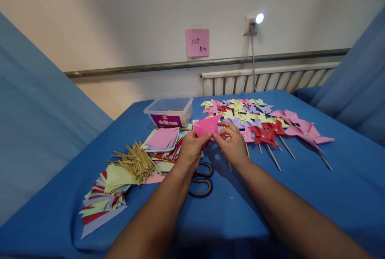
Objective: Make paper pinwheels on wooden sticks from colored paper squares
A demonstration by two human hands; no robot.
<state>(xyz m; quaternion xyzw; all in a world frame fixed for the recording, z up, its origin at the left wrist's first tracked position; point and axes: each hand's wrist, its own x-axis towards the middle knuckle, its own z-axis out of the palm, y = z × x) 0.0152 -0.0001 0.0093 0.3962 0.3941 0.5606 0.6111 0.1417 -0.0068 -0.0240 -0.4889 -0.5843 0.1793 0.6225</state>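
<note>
A bright pink sheet of paper (207,125) is raised above the table between my two hands, with cut slits showing at its left side. My left hand (192,146) grips its lower left part, thumb on top. From the right, my right hand (233,142) pinches the paper near its middle with thumb and forefinger. Below my left hand lie scissors with black handles (202,182), their blades hidden by my forearm. Finished paper pinwheels on sticks (264,135) in red, pink, yellow and purple lie just right of my hands.
A clear plastic box (170,110) with a purple label stands at the back. To the left are stacked square papers (162,138), a heap of short sticks (138,162) and a fanned pile of coloured paper (105,198). Blue cloth (240,219) covers the table.
</note>
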